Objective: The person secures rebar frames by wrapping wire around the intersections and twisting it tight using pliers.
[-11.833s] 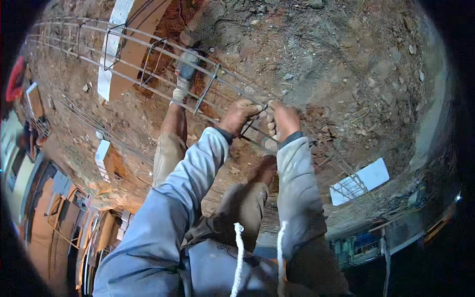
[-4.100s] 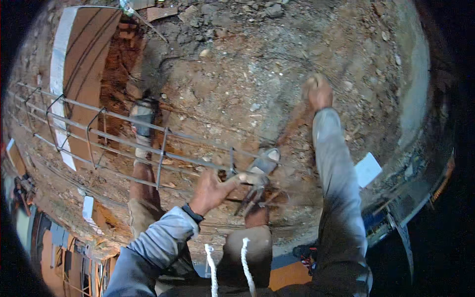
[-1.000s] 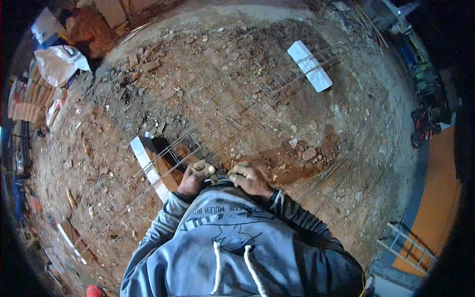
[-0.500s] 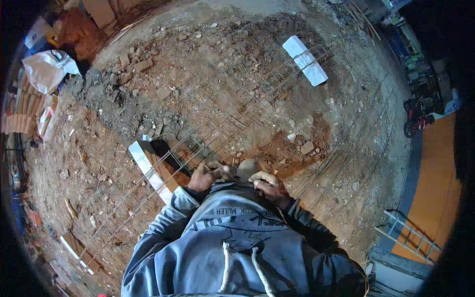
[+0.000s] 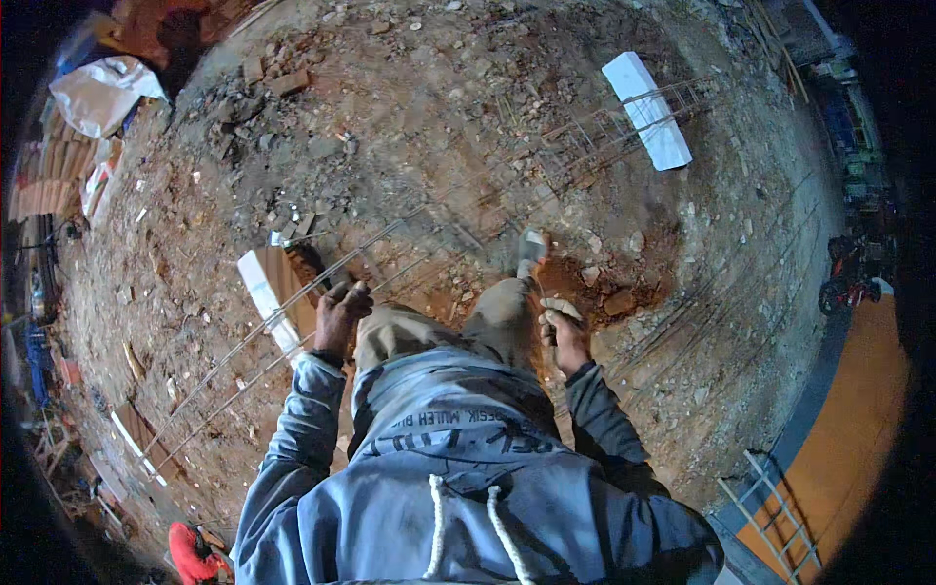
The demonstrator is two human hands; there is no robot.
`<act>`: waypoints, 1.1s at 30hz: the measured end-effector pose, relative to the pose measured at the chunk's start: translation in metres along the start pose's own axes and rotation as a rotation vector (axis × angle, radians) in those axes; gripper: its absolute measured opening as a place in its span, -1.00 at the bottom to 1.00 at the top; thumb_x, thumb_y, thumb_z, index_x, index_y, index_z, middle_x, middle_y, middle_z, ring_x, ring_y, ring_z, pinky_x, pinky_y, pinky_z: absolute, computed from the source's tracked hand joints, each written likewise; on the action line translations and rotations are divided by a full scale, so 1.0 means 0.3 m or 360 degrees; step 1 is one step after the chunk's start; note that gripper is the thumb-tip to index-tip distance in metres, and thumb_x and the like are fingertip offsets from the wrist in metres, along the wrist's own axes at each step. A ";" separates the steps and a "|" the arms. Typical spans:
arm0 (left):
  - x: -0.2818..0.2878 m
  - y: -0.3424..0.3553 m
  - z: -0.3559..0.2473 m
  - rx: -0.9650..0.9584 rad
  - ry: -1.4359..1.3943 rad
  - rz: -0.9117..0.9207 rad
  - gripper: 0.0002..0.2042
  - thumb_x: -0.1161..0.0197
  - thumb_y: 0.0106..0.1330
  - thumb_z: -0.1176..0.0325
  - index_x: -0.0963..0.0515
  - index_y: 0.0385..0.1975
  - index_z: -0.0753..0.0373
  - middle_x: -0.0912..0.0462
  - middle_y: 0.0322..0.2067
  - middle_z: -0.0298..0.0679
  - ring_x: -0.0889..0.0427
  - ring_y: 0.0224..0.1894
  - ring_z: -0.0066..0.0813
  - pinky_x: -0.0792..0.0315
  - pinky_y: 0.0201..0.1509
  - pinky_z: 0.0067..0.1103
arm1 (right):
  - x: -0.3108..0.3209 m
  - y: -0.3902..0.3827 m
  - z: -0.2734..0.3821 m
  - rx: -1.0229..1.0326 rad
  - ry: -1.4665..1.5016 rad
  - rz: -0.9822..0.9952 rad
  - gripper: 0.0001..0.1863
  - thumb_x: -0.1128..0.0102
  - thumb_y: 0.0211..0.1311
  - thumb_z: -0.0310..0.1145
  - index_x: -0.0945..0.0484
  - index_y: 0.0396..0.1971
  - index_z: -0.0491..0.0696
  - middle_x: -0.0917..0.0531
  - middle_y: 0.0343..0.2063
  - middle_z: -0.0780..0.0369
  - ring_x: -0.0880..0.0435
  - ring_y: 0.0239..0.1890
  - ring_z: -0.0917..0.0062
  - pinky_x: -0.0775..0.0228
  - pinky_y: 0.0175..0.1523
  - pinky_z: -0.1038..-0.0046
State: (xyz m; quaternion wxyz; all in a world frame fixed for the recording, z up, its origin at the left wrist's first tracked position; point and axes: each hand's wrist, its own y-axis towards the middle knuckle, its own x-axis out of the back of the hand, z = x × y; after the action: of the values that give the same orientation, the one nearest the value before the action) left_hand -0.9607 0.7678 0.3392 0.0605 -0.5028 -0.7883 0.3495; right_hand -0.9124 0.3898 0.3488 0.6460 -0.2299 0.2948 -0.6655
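Observation:
My left hand (image 5: 341, 316) is held out with curled fingers, close above a long steel rebar cage (image 5: 336, 263). What it holds, if anything, is hidden. On the other side of my body, my right hand (image 5: 565, 336) has its fingers pinched together on a thin strand that looks like wire (image 5: 540, 285). Under the cage lies a white-topped block (image 5: 268, 300) with a brown side. Both hands are level with my legs in khaki trousers (image 5: 502, 312), and one foot (image 5: 531, 249) is stepped forward on the dirt.
The cage's far end rests on a second white block (image 5: 648, 112). Thin rods (image 5: 673, 322) lie on the ground at right. Rubble and bricks (image 5: 288, 82) are at the upper left. An orange sheet (image 5: 838, 409) and a small ladder-like frame (image 5: 780, 507) are at right; a red object (image 5: 193, 554) is lower left.
My hands, close together before my waist earlier, have parted: the left to the left, the right to the right. My legs and a forward foot now show. The red object has come into view.

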 end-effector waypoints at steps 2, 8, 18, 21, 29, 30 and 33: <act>-0.099 0.059 0.034 -0.0028 0.0141 -0.0093 -0.84 -0.15 0.25 0.33 -0.51 -0.40 0.32 -0.54 -0.54 -0.29 -0.49 -0.50 -0.59 -0.36 -0.42 -0.66 | 0.086 0.149 0.025 -0.0104 -0.0102 -0.0080 -0.74 0.01 0.26 -0.31 -0.42 -0.11 -0.08 -0.49 -0.49 0.29 -0.39 -0.61 0.66 -0.21 -0.56 0.59; -0.455 0.280 0.393 -0.0023 -0.0036 0.0337 -0.48 0.12 0.34 0.04 -0.30 0.04 0.42 -0.45 -0.04 0.01 -0.45 0.00 -0.18 -0.32 0.10 -0.32 | 0.416 0.651 0.093 -0.0198 -0.0405 -0.0284 -0.69 -0.01 0.27 -0.21 -0.46 -0.06 -0.04 -0.55 -0.37 0.31 -0.47 -0.50 0.58 -0.32 -0.39 0.50; -1.352 1.160 0.630 -0.0773 0.1984 -0.0361 -0.73 -0.20 0.11 0.12 -0.55 -0.31 0.17 -0.58 -0.29 -0.08 -0.53 -0.18 -0.08 -0.29 -0.03 -0.35 | 0.683 1.323 0.065 -0.0618 0.0232 -0.0276 -0.68 0.06 0.24 -0.35 -0.44 -0.03 -0.08 -0.47 -0.59 0.34 -0.35 -0.72 0.65 -0.15 -0.66 0.58; -1.446 1.371 0.731 -0.0458 0.1886 -0.0155 -0.74 -0.19 0.11 0.16 -0.55 -0.31 0.19 -0.59 -0.30 -0.10 -0.54 -0.21 -0.07 -0.34 -0.08 -0.35 | 0.702 1.508 0.065 -0.0725 0.0167 -0.0445 -0.74 -0.01 0.18 -0.34 -0.50 -0.15 -0.05 -0.51 -0.59 0.31 -0.38 -0.72 0.65 -0.12 -0.68 0.62; -1.363 1.491 0.954 -0.0724 0.0998 0.0409 -0.79 0.00 0.26 0.37 -0.53 -0.23 0.30 -0.58 -0.25 -0.04 -0.55 -0.16 -0.20 -0.40 -0.08 -0.47 | 0.541 1.817 -0.007 0.0183 0.0178 0.0246 -0.71 -0.03 0.13 -0.27 -0.54 -0.21 -0.10 -0.60 -0.34 0.26 -0.56 -0.34 0.54 -0.36 -0.28 0.54; -1.275 1.517 0.951 -0.1021 0.1466 0.0473 -0.79 0.01 0.28 0.38 -0.53 -0.24 0.33 -0.58 -0.21 -0.11 -0.55 -0.15 -0.25 -0.37 -0.04 -0.49 | 0.474 1.842 0.008 0.0393 0.0114 0.0352 -0.68 -0.07 0.09 -0.20 -0.57 -0.25 -0.09 -0.60 -0.29 0.25 -0.58 -0.28 0.51 -0.39 -0.21 0.53; -1.356 1.531 0.971 -0.0253 0.0865 0.0477 -0.75 -0.04 0.27 0.29 -0.52 -0.19 0.31 -0.58 -0.20 -0.11 -0.53 -0.10 -0.28 -0.37 -0.03 -0.50 | 0.569 1.987 -0.123 0.1406 -0.1230 0.0214 -0.75 -0.07 -0.05 -0.43 -0.56 -0.33 -0.17 -0.56 -0.32 0.11 -0.57 -0.27 0.32 -0.43 -0.20 0.40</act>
State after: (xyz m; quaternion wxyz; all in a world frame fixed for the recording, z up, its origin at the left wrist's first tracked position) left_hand -0.5480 0.4001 -0.0556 0.1770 -0.6915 -0.6852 0.1447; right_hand -0.5162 0.2283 -0.1015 0.7819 -0.1456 -0.2530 -0.5508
